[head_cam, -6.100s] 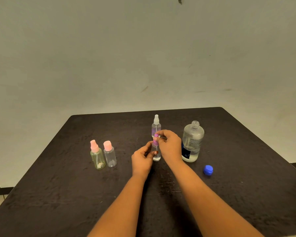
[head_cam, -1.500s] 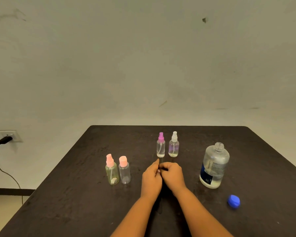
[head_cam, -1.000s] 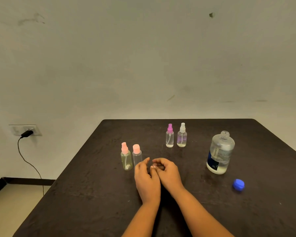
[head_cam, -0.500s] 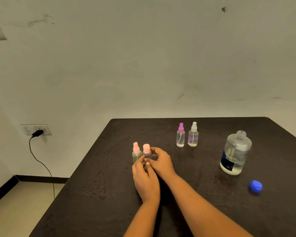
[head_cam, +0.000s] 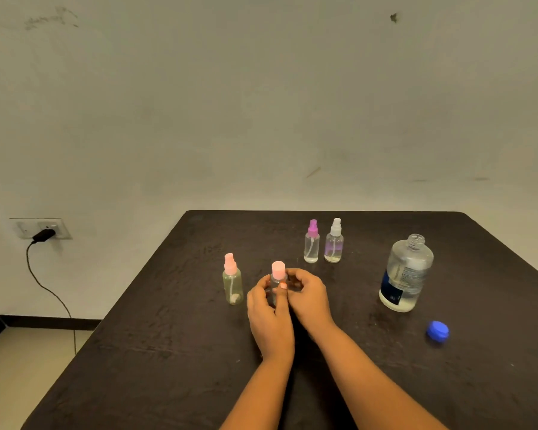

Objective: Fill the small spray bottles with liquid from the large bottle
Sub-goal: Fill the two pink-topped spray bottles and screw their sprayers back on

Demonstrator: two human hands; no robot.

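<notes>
Gripping pink-capped bottle (head_cam: 278, 276) upright, cap up | left hand (head_cam: 269, 315), right hand (head_cam: 308, 297) both closed round it

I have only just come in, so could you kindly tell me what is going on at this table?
A person has both hands, left hand and right hand, around a small pink-capped bottle standing on the dark table. Three other small spray bottles stand nearby. The large bottle stands open at the right, partly full, with its blue cap lying beside it.
</notes>
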